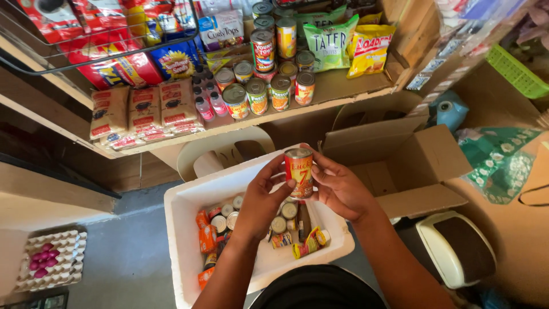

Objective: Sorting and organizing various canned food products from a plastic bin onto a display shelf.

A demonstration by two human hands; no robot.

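I have both hands up over the white foam box (189, 212), which I'll use as my landmark. Between them is 1 red and yellow can (299, 171), held upright just above the box's far rim. My left hand (264, 197) closes its grip on the can's near left side, thumb lying across the label; my right hand (340, 186) wraps the right side, fingers curled behind it. So both grips are narrow and closed on the same can.

Down inside the box, below my hands, lie more cans (283, 220) (mostly on end, silver tops showing) and some orange packets (206, 234) toward the left wall.

Beyond the box, further from me, a wooden shelf (343, 86) carries a cluster of standing cans (269, 86), 2 snack bags, 1 green (329, 43) and 1 yellow (369, 48), and to the left a row of brown packets (143, 109) with small pink-capped bottles (207, 106) beside them. A white plastic chair (220, 154) sits between shelf and box.

Right of the box stands an open cardboard carton (400, 160), and nearer me than that a white bin with a dark lid (457, 249). Left of the box, on the floor, an egg tray (54, 260) holds a few pink eggs.
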